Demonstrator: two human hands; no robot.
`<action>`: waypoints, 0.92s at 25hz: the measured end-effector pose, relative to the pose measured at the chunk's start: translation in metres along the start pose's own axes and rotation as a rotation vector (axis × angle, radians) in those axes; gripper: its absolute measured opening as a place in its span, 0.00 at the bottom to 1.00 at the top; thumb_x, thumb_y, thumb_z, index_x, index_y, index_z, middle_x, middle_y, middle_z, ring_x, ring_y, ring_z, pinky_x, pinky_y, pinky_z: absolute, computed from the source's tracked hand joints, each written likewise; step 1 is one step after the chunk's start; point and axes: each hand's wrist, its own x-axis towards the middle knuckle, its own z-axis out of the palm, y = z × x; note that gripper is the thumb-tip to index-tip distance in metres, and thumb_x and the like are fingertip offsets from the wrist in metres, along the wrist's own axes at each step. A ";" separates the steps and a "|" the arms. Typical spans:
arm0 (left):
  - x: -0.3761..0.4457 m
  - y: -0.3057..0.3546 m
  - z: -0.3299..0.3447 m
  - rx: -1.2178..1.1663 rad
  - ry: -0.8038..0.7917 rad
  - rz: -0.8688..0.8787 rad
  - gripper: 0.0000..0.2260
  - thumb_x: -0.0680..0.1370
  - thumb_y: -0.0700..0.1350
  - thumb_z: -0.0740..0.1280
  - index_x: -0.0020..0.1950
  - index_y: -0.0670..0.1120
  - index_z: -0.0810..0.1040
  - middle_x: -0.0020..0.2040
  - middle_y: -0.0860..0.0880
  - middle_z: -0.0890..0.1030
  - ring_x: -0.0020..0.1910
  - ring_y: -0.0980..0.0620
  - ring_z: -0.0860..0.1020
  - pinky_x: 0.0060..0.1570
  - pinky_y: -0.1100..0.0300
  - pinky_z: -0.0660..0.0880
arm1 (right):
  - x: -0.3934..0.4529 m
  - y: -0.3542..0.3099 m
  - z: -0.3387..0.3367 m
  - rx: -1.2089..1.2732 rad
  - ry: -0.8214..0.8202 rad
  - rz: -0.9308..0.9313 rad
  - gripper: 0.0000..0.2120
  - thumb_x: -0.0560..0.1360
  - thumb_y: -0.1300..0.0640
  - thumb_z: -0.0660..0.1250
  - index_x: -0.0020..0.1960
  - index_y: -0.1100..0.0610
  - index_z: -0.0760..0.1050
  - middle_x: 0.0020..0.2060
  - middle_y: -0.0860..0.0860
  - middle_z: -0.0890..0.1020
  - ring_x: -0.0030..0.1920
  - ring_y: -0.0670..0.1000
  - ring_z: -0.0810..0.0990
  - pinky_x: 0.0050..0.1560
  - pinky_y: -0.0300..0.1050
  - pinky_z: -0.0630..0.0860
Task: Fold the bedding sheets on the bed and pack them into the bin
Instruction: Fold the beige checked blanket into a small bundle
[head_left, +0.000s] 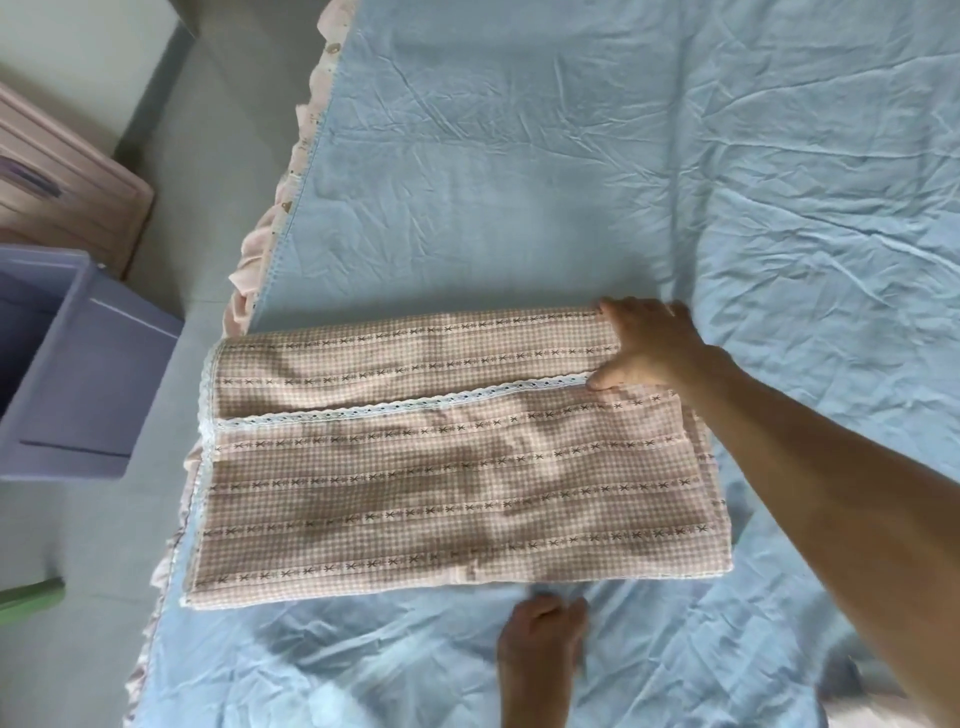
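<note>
Left hand (543, 631) sits on the blue bed cover (519, 182) just at the near edge of the checked sheet (415, 467); fingers look curled, but whether it grips cloth I cannot tell (blurred). Right hand (644, 345) presses the folded-over flap at the lace edge, fingers fairly flat, so folding looks mid-way. Next: another fold, then carry to the purple bin (98, 364), cut off at left, contents hidden.

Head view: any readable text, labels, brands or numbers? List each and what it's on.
None readable.
Checked sheet: only woven rows of small cross motifs and a lace trim, no lettering.
Purple bin: plain walls, no label in view.
Pink bed frill: small printed figures, too blurred to tell whether any is text.
</note>
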 end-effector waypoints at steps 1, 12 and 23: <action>0.006 0.005 0.010 -0.253 -0.106 -0.124 0.17 0.66 0.55 0.78 0.50 0.50 0.82 0.47 0.51 0.85 0.50 0.51 0.82 0.52 0.53 0.77 | 0.003 0.003 -0.003 -0.014 -0.008 0.008 0.47 0.61 0.35 0.77 0.73 0.51 0.64 0.67 0.53 0.73 0.67 0.58 0.71 0.65 0.54 0.66; -0.092 0.117 -0.060 -0.443 0.118 -0.012 0.21 0.54 0.45 0.68 0.43 0.35 0.82 0.45 0.37 0.83 0.43 0.42 0.80 0.40 0.52 0.76 | -0.125 0.025 -0.058 0.946 -0.403 -0.137 0.26 0.56 0.49 0.78 0.53 0.53 0.80 0.48 0.53 0.85 0.51 0.55 0.83 0.54 0.53 0.79; -0.183 0.365 -0.146 -0.301 -0.269 0.611 0.08 0.72 0.36 0.58 0.42 0.41 0.77 0.34 0.45 0.79 0.31 0.49 0.80 0.32 0.59 0.80 | -0.192 -0.050 -0.268 1.815 0.329 -0.238 0.19 0.67 0.71 0.66 0.55 0.57 0.77 0.46 0.55 0.84 0.43 0.52 0.84 0.41 0.45 0.81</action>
